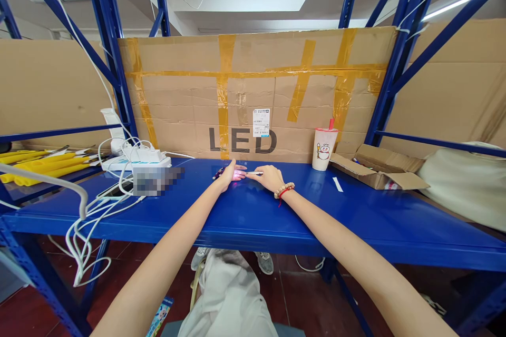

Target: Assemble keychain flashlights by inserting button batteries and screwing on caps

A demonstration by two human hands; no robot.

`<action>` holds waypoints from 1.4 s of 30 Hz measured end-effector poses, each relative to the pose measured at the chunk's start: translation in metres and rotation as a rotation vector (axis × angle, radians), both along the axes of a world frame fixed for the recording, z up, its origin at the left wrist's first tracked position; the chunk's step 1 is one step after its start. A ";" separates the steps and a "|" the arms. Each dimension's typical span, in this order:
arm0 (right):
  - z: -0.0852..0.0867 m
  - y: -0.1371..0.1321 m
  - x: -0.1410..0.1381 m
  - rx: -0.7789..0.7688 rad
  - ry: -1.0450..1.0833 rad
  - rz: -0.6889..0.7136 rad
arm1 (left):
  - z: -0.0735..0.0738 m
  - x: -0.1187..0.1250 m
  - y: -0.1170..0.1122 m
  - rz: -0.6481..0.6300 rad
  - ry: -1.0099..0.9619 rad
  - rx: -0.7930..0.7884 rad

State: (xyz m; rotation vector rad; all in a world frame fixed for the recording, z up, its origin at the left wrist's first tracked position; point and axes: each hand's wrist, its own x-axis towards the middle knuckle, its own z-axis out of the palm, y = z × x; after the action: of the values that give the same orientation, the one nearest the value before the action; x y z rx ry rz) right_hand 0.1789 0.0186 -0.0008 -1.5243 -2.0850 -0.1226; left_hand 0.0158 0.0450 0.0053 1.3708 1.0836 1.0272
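Both my arms reach forward over a blue metal shelf (253,216). My right hand (271,177), with a bead bracelet at the wrist, is closed round a thin silver pen-like light (254,173) that points left. It throws a pink glow onto my left hand (229,172). My left hand rests on the shelf, fingers held together and extended toward the tip. A dark pen-like object (217,173) lies just beside my left hand; whether the hand holds it is unclear.
A taped cardboard sheet marked LED (256,95) stands behind the hands. A paper cup with a red straw (324,148) and an open cardboard box (377,166) sit to the right. White chargers and cables (134,160) lie at the left, yellow tools (43,163) beyond them.
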 end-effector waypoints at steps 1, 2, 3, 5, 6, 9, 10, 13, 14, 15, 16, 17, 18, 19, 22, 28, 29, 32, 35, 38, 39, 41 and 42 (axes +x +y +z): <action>-0.001 0.001 0.000 0.004 -0.001 0.006 | 0.000 0.000 0.000 -0.001 -0.001 0.000; -0.001 0.001 0.000 0.009 0.002 0.012 | 0.000 0.000 0.000 -0.002 0.000 0.002; -0.001 0.001 0.000 0.012 0.008 0.021 | 0.000 0.000 -0.001 -0.001 0.003 0.004; -0.001 0.001 0.000 0.009 0.017 0.040 | 0.000 0.001 -0.002 0.003 0.005 0.012; -0.001 0.001 0.000 0.005 0.015 0.047 | 0.000 0.001 -0.002 0.005 0.005 0.014; -0.001 0.000 0.000 -0.012 0.000 0.056 | 0.000 0.001 -0.002 0.004 0.003 0.012; -0.001 0.000 0.000 -0.016 -0.002 0.058 | 0.000 0.001 -0.002 0.003 0.003 0.008; -0.001 0.000 0.000 -0.025 0.002 0.061 | 0.001 0.001 -0.002 0.004 0.001 -0.002; -0.001 -0.001 0.000 -0.027 0.006 0.060 | 0.001 0.001 -0.002 0.003 0.002 -0.002; 0.000 -0.001 0.000 -0.027 0.011 0.058 | 0.001 0.001 -0.003 0.003 0.003 0.001; 0.000 -0.001 0.000 -0.025 0.016 0.057 | 0.001 0.001 -0.003 0.003 0.006 0.004; 0.000 -0.002 -0.001 -0.022 0.022 0.059 | 0.001 0.001 -0.004 0.004 0.009 0.007; 0.000 -0.002 -0.001 -0.019 0.028 0.061 | 0.001 0.001 -0.004 0.005 0.013 0.010; 0.000 -0.003 -0.001 -0.018 0.032 0.064 | 0.001 0.001 -0.005 0.006 0.017 0.011; 0.001 -0.004 -0.002 -0.023 0.037 0.063 | 0.002 0.001 -0.006 0.007 0.025 0.010; 0.001 -0.004 -0.001 -0.018 0.063 0.075 | 0.003 0.002 -0.007 0.014 0.035 -0.002; 0.001 -0.004 -0.001 -0.015 0.066 0.076 | 0.003 0.002 -0.006 0.014 0.038 -0.003; 0.000 -0.003 -0.001 -0.021 0.059 0.078 | 0.003 0.002 -0.006 0.010 0.042 -0.005; 0.000 -0.003 0.000 -0.025 0.049 0.074 | 0.003 0.002 -0.006 0.001 0.038 0.002; 0.000 -0.003 -0.001 -0.021 0.035 0.065 | 0.002 0.001 -0.006 0.000 0.036 0.005; 0.000 -0.003 -0.001 -0.022 0.027 0.062 | 0.002 0.001 -0.006 0.000 0.034 0.005; 0.000 -0.002 -0.001 -0.034 0.007 0.048 | 0.002 0.001 -0.005 -0.005 0.030 0.006; 0.000 -0.002 -0.001 -0.042 -0.004 0.039 | 0.002 0.001 -0.005 -0.009 0.025 0.007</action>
State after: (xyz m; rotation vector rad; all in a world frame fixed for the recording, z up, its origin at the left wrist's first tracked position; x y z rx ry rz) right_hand 0.1777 0.0165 -0.0011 -1.5075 -2.1315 -0.0681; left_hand 0.0164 0.0404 0.0068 1.3965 1.0923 1.0099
